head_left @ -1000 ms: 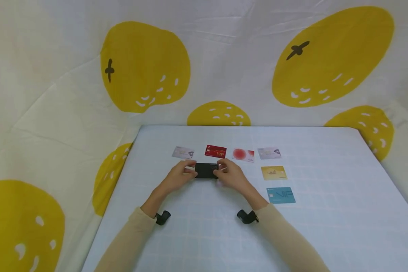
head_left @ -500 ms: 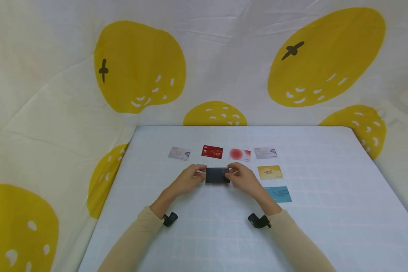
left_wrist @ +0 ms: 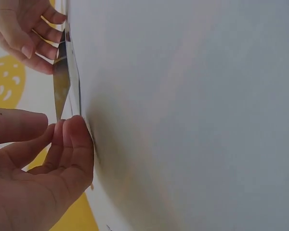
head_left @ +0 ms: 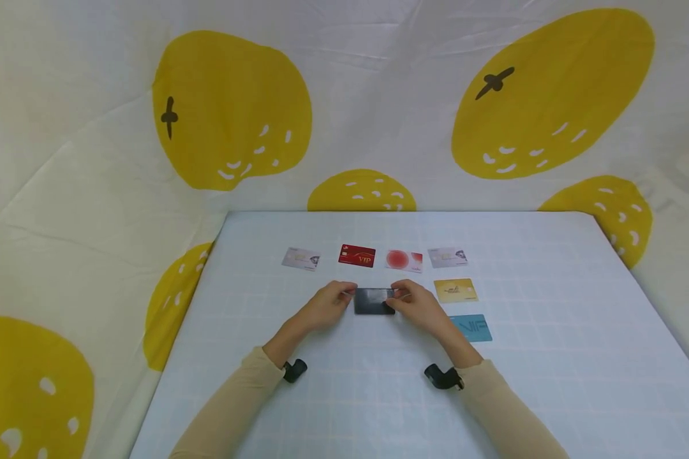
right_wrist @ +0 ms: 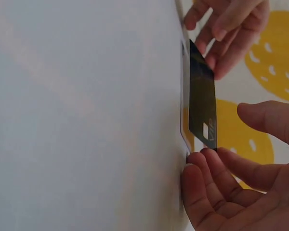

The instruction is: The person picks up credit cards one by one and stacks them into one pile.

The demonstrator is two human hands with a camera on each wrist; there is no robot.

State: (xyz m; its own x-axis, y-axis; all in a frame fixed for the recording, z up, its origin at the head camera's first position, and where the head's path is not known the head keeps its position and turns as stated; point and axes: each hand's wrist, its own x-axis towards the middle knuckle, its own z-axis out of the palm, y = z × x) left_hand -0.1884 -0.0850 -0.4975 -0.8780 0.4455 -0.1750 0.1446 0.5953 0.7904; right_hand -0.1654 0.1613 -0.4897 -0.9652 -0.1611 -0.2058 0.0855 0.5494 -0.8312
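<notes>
"Head view: where's the black card (head_left: 373,301)?"

"Between the two hands, near the middle of the table (head_left: 356,408). Whether it lies flat or just above the surface, I can't tell. The right wrist view shows VIP lettering on it."

"And the left hand (head_left: 328,306)?"

"Loosely open, fingers slightly bent, their tips at the card's left end. The thumb stands apart from it."

"The right hand (head_left: 418,310)?"

"Much the same: relaxed fingers touching the right end, thumb spread clear, so no pinch."

"What's on the far side?"

"A row, left to right: a pale card (head_left: 301,258), a red card (head_left: 356,255), a red-disc card (head_left: 404,261) and a silvery card (head_left: 448,257)."

"Anything off to the right?"

"A gold card (head_left: 456,291) on the near side of the silvery one, then a teal card (head_left: 475,327) nearer again, its left end hidden by the right forearm."

"And beyond the table?"

"A white cloth (head_left: 379,83) printed with yellow fruit."
</notes>
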